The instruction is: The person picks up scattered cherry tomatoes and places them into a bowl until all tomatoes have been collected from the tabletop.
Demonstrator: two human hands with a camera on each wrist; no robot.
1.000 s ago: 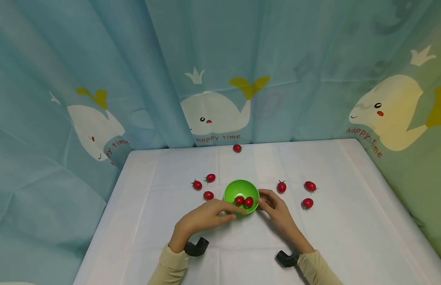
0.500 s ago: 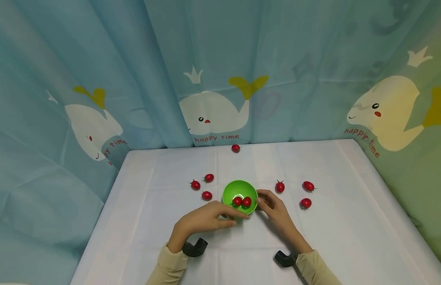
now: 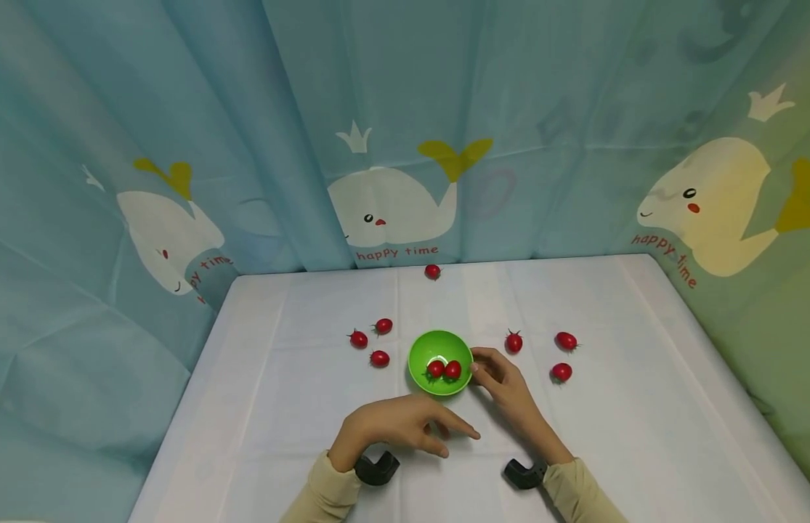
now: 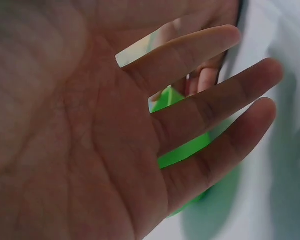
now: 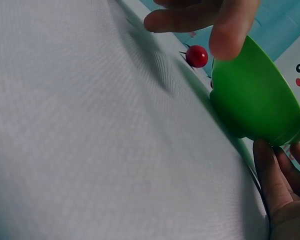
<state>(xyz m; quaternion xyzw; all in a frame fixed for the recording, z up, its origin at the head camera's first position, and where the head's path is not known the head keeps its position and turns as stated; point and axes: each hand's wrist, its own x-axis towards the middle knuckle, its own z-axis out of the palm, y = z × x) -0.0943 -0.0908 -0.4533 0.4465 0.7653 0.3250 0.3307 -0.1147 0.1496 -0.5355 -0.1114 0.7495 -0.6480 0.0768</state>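
Bowl (image 3: pixel 437 345): bright green. Cherry tomatoes (image 3: pixel 513 343): red. Surface (image 3: pixel 267 407): white. Curtain (image 3: pixel 405 73): blue, turning green at right, printed with white whales (image 3: pixel 405 200), yellow tails (image 3: pixel 453 160), red cheek marks, white crowns (image 3: pixel 355 139) and red "happy time" lettering (image 3: pixel 397 253). Sleeves (image 3: pixel 324 488): beige. Wrist devices (image 3: pixel 524 476): black.

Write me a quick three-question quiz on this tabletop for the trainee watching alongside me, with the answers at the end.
1. Count: how many tomatoes are inside the green bowl?
2. Multiple choice: which hand holds the bowl? A) left only; B) right only; C) both.
3. True or false: in the head view, all the loose tomatoes on the white tabletop lie to the left of the bowl.

Key
1. Two.
2. B. The right hand holds it at its right side; the left hand is on the near side, not gripping it.
3. False. Three of the seven loose ones lie to its right.
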